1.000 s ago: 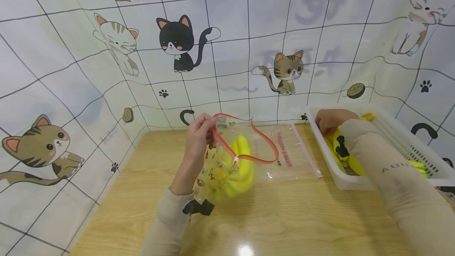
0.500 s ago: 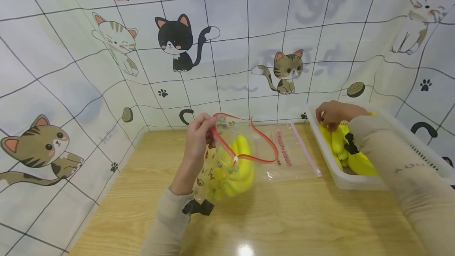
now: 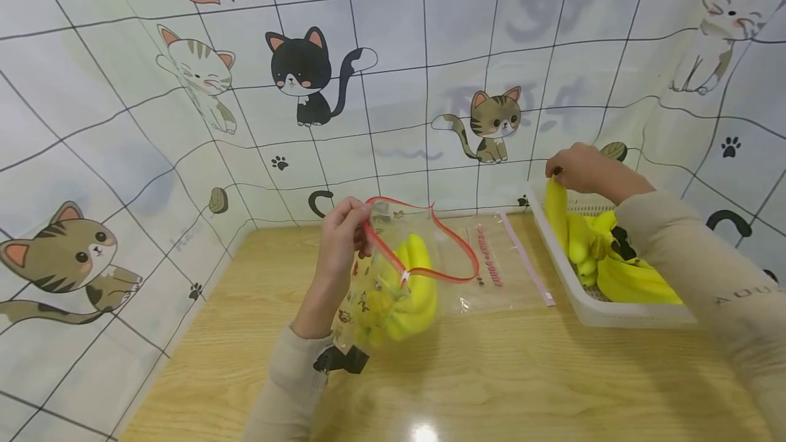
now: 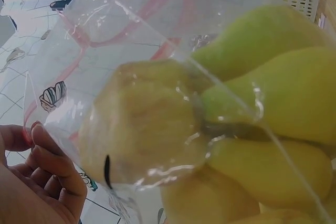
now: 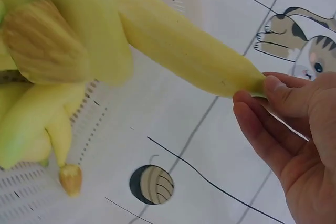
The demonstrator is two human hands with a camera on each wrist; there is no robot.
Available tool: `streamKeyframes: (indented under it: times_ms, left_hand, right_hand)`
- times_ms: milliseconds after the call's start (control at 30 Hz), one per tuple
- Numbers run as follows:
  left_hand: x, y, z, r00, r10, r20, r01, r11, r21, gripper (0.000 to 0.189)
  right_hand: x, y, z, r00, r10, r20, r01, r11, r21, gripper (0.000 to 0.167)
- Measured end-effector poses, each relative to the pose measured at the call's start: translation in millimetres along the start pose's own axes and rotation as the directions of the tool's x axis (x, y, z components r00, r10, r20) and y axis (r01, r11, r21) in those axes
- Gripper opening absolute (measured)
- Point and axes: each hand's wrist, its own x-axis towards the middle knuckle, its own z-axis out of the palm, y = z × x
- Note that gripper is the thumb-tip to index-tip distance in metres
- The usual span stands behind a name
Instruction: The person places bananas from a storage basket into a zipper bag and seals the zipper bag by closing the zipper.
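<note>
- Head view: the left hand point(image 3: 342, 227) pinches the red edge of a clear zip bag point(image 3: 383, 271), and the bag's mouth gapes wide. A bunch of bananas point(image 3: 419, 292) sits inside.
- Head view: the right hand point(image 3: 583, 168) grips the top tip of a long banana point(image 3: 557, 213). That banana leans at the left side of a white basket point(image 3: 635, 316), with its low end down inside, beside other bananas point(image 3: 638, 282).
- Head view: a flat bag with a pink strip point(image 3: 491, 261) lies on the wooden table point(image 3: 491, 380), between the full bag and the basket.
- Left wrist view: the thumb and a finger hold the bag at its red edge. The bag looks thin, floppy and a bit slippery, so the firm edge seems the best place to hold. The bananas inside look plump and likely make the bag sag.
- Right wrist view: the thumb and fingers pinch only the banana's tip. The banana looks smooth and fairly stiff, and it may swing or slip from such a small hold. A grip round its fat middle would likely be safer. If it is real, a hard squeeze could bruise it. Its far end is hidden, so nobody can tell if it joins a bunch.
</note>
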Motion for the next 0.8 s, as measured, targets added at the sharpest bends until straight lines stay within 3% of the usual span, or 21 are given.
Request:
streamKeyframes:
  times_ms: [233,400,533,667,800]
  left_hand:
    - [-0.3,-0.3,2.6,1.0,0.011,0.009,-0.011,1.0,0.003,0.025]
    - [-2.1,0.0,1.7,1.0,0.013,0.004,-0.013,1.0,0.012,0.027]
    - [-3.0,0.7,1.5,1.0,0.009,0.003,-0.009,1.0,0.014,0.028]
    - [-3.3,1.3,2.5,1.0,0.009,0.009,-0.009,1.0,0.018,0.027]
    - [-3.2,1.4,3.3,1.0,0.014,0.008,-0.014,1.0,0.017,0.027]
  right_hand:
    - [-10.4,-7,-30,0.989,-0.005,-0.147,-0.002,0.999,-0.044,0.022]
    - [-13.4,-24,-50,0.963,-0.049,-0.264,0.032,0.997,-0.07,0.025]
    - [-16.1,-49,-65,0.931,-0.087,-0.356,0.06,0.994,-0.087,0.024]
    - [-23.6,-78,-80,0.87,-0.154,-0.468,0.128,0.988,-0.088,0.022]
    - [-31.9,-104,-95,0.773,-0.202,-0.601,0.2,0.977,-0.072,0.021]
